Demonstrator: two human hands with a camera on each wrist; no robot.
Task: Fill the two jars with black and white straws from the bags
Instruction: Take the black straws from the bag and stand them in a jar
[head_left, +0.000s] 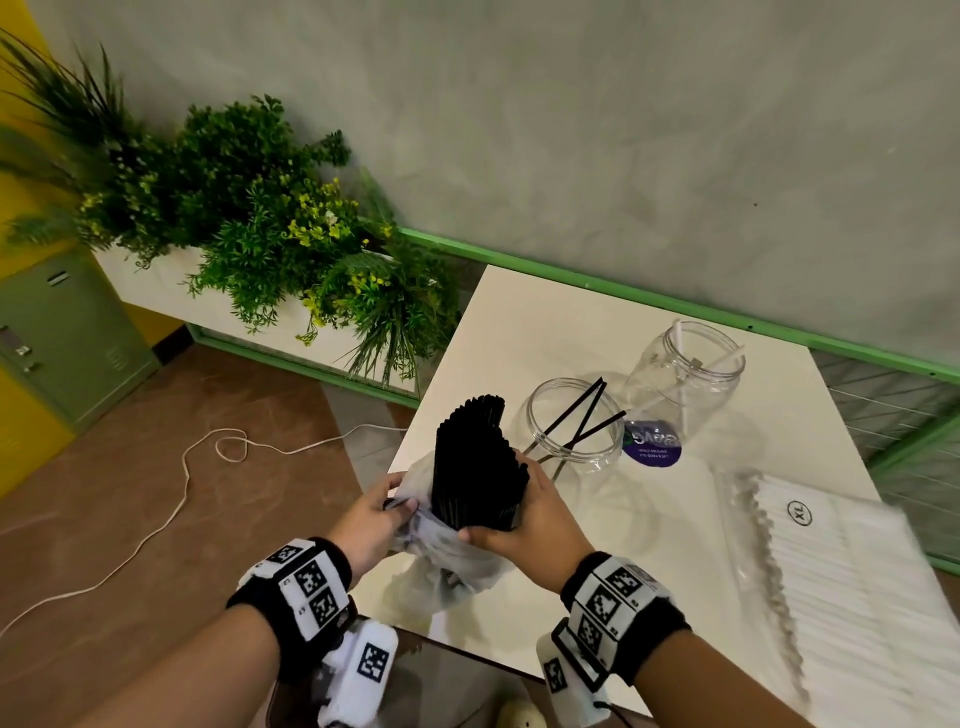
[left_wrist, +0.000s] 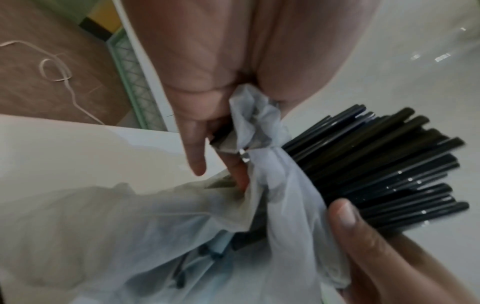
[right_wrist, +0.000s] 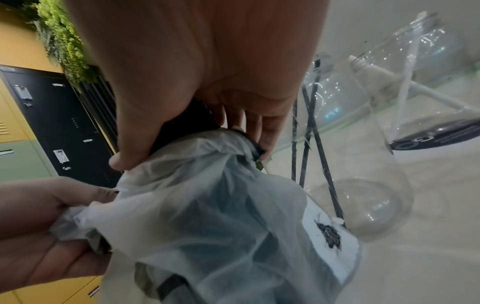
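White table, two jars, straw bag

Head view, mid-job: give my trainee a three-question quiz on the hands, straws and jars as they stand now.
1. True or false: the right hand grips the bundle of black plastic straws.
2. Which clear plastic jar holds white straws? A) the near jar B) the far jar
3. Fill in: the left hand pinches the thin translucent plastic ____.

Key:
1. True; its fingers and thumb wrap the bundle where it sticks out of the bag.
2. B; the near jar holds a few black straws.
3. bag
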